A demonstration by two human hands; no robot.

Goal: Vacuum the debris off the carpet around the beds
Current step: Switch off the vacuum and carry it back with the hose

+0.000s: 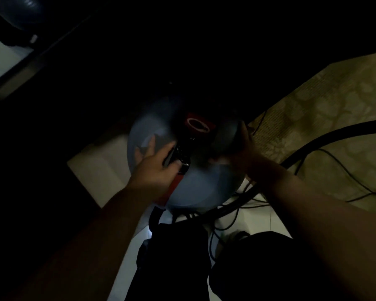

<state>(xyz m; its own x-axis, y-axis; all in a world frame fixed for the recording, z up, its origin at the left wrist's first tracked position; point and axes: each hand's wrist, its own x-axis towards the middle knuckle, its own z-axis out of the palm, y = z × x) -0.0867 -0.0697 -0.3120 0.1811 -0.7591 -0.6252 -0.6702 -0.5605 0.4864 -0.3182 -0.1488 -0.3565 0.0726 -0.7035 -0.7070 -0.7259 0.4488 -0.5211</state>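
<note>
Cords (343,169) and hose (326,136) crowd the vacuum (195,187); left hand (154,168) fingers spread on it, right hand (245,148) fingers unclear in shadow.

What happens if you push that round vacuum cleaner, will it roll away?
It probably feels heavy: the vacuum cleaner is bulky, and the left hand and right hand are both on it. Its rounded, smooth shell may be slippery. The hose and cords could stop it rolling far.

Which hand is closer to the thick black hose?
Right. The right hand is on the dark edge of the round blue-grey vacuum canister, on the side towards the thick black hose; the left hand rests on the opposite side.
</note>
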